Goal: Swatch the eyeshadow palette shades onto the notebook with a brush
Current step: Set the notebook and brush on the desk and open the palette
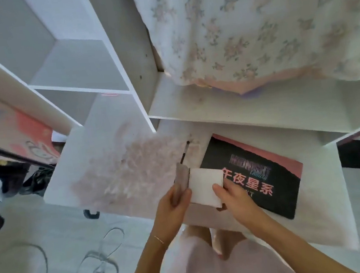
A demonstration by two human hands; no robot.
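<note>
Two hands worked over the white desk (333, 226). Left of the small notebook (206, 186), pink powder smears (125, 176) covered the desk. The left hand (173, 206) curled its fingers round the notebook's raised cover (182, 176). Just beyond the notebook lay the dark brush (185, 151). The right hand (233, 195) pressed thumb and curled fingers on the notebook's white page. Right of the notebook, touching it, lay the black eyeshadow palette (269, 184), closed.
</note>
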